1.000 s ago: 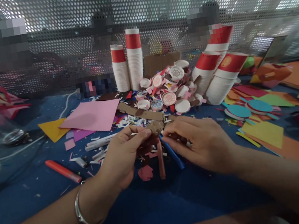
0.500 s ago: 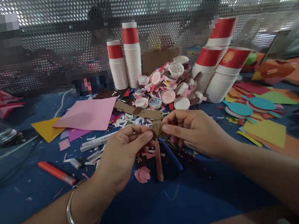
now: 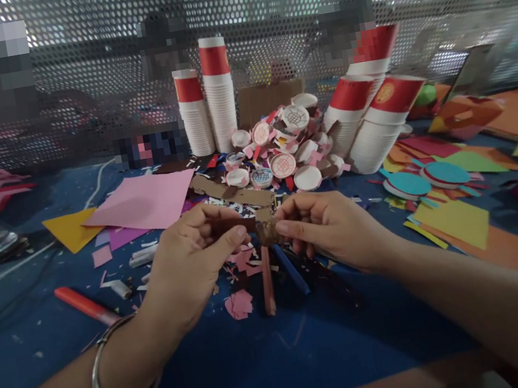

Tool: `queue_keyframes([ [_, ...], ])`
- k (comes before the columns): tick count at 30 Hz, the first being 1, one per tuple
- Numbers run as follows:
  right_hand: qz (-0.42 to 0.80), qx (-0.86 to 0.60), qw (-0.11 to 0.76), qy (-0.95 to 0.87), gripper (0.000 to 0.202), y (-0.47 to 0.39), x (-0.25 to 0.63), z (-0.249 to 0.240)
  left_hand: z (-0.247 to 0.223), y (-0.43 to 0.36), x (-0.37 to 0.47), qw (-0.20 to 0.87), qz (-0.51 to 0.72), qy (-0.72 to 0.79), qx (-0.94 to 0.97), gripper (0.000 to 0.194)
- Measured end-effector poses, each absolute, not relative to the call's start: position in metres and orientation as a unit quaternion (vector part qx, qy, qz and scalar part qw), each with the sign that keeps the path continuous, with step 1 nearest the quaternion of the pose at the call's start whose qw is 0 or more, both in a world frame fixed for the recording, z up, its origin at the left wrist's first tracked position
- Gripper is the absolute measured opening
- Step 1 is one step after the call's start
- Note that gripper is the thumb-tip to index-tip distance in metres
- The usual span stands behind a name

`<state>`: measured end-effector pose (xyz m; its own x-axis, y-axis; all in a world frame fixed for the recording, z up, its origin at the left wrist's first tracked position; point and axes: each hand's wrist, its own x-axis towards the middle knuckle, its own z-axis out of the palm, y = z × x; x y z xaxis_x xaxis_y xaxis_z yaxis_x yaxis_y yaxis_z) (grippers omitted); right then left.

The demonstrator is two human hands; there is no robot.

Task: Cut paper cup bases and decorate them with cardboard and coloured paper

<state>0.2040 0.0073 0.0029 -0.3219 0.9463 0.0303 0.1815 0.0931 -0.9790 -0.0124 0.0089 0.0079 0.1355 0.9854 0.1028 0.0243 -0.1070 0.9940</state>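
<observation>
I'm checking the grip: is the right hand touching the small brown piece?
Touching. The head view shows the right hand with its thumb tip overlapping the right edge of the small brown piece.

The bangle (image 3: 97, 385) at lower left shines like polished metal, smooth and rounded. Dead centre, the brown piece (image 3: 268, 231) looks wrinkled with a faint gloss; I can't tell whether it is tape or card. Just above it in the frame, the brown strip (image 3: 252, 197) looks like matt, rough-edged cardboard. The pink sheet (image 3: 144, 201), left of centre, is smooth, matt paper. The taller cup stack (image 3: 223, 107) appears papery, and the perforated screen (image 3: 86, 24) across the top looks metallic. The red pen (image 3: 81, 303), lower left, is glossy plastic.
</observation>
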Motion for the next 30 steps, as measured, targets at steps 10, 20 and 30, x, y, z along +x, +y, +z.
queue_keyframes([
  [10,0.49,-0.454,0.327,-0.669,0.015,0.0082,0.2054,0.0037,0.0128,0.011,-0.0147,0.496,0.46,0.454,0.58,0.034],
  [20,0.487,-0.453,0.313,-0.677,0.014,0.0069,0.2051,0.0017,0.0167,0.008,-0.0115,0.445,0.457,0.465,0.614,0.014],
  [30,0.472,-0.425,0.329,-0.699,0.008,0.0075,0.2059,-0.003,0.0145,0.0052,-0.0085,0.436,0.442,0.444,0.646,0.018],
])
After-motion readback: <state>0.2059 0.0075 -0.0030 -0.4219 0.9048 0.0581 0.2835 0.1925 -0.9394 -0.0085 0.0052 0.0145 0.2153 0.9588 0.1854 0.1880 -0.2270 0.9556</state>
